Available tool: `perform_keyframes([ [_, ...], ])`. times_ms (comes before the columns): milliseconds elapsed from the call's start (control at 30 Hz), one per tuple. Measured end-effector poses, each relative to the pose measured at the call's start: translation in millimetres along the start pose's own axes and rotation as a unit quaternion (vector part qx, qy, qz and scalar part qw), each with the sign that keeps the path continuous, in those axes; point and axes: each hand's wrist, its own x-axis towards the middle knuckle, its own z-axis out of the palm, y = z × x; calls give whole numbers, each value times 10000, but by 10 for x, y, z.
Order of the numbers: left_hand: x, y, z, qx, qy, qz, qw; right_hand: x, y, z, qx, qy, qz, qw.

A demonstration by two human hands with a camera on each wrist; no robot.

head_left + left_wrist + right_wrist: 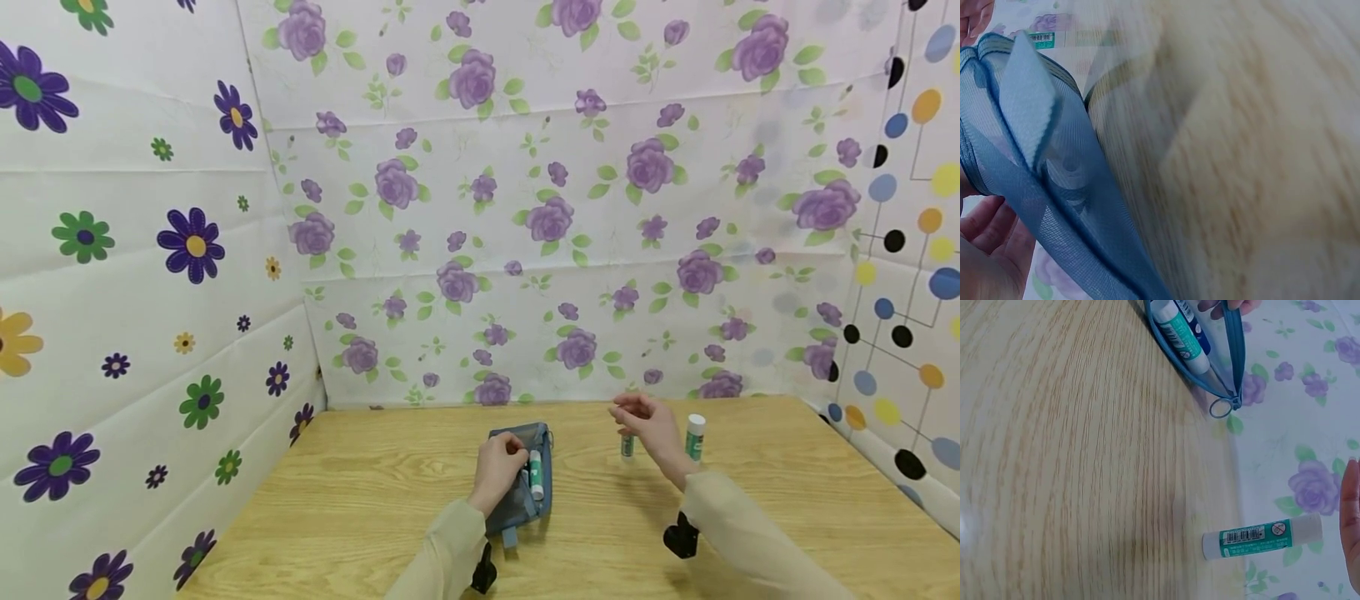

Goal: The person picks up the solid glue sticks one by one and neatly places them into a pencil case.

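A blue mesh zip pouch (545,500) lies unzipped on the table, and my left hand (497,468) pinches its edge. Inside the pouch are a green-and-white glue stick (1182,337) and a dark blue stick (1196,330) beside it. In the left wrist view the mesh side (1079,181) of the pouch covers part of that hand. My right hand (651,429) hovers over the table with relaxed fingers, holding nothing. Close below its fingers stands a small glue stick (627,446). A larger glue stick (695,439) stands upright just right of this hand.
The wooden table (360,492) runs back to a wall of flowered cloth (480,250). More patterned cloth hangs at the left and right sides. A zipper ring (1220,408) sticks out at the pouch's far end, and a fabric tab (510,537) at its near end.
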Motion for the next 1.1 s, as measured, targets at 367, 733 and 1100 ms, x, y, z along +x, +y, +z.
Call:
perform_keyframes([
  [367,-6,-13,-7,-19,-2,10,10000,10,113,-64,-301,694,3,9971],
  [733,-15,-8,2,-153,-46,-3,9999,-34,146,-116,-696,777,331,9940],
  [1100,-8,-10,25,-127,-14,-33,9999,-34,209,-140,-637,652,266,9955],
])
